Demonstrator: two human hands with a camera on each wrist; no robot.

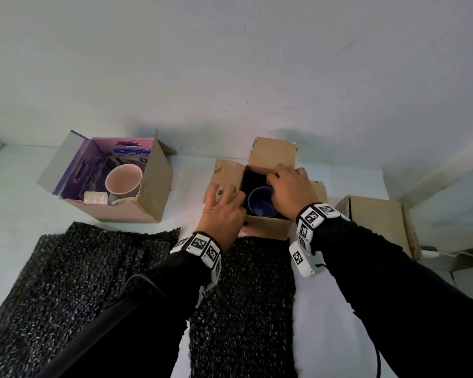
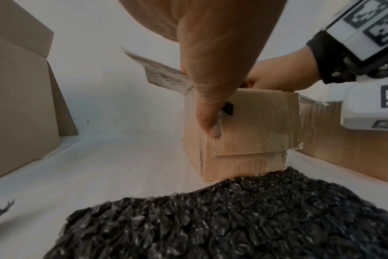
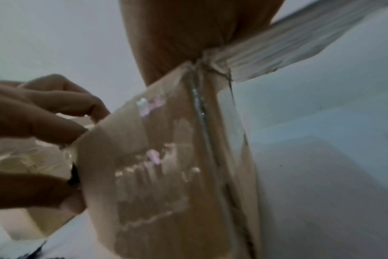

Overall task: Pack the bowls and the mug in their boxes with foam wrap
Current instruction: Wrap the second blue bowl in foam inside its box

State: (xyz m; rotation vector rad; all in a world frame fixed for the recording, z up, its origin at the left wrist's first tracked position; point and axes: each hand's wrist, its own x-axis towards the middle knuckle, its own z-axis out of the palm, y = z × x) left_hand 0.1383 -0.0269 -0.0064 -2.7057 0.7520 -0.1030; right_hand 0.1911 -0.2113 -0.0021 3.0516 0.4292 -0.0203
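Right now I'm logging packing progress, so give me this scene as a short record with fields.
middle box: open, dark wrap lining it, blue bowl inside
left hand: grips the box's near left corner, thumb down the outside
right hand: fingers curled over the bowl's right rim
left box: open, holds pink bowl, no wrap seen
right box: contents hidden
wrap sheets: two, flat on the table

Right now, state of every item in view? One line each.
Middle box: flaps open, dark wrap lining it.
Blue bowl: upright inside the middle box.
Left box: open, no wrap visible inside.
Pink bowl: upright in the left box, bare.
Right box: flaps down.
Foam wrap sheets: flat on the table.
Left hand: thumb on the middle box's front.
Right hand: fingers inside the middle box.
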